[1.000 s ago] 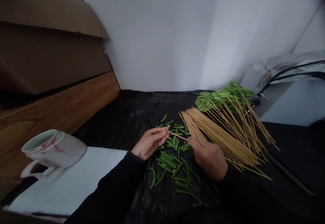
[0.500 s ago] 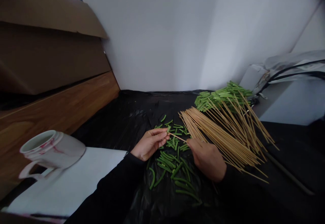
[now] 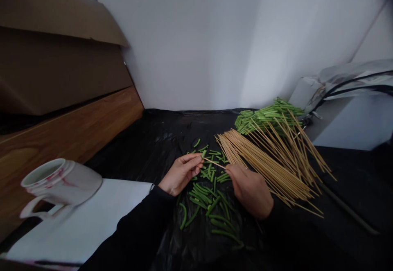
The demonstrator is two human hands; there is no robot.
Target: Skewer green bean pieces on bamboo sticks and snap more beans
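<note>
Over black plastic, the left hand pinches a green bean piece at the tip of a skewer gripped by the right hand. A far-right pile looks already skewered; loose pieces remain.

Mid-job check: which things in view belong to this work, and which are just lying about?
In the work, it seems:
green piece in the left hand
stick in the right hand
loose green pieces
other sticks
green pile behind them
black plastic sheet underneath

Apparently just lying about:
mug
white sheet
cardboard box
</note>
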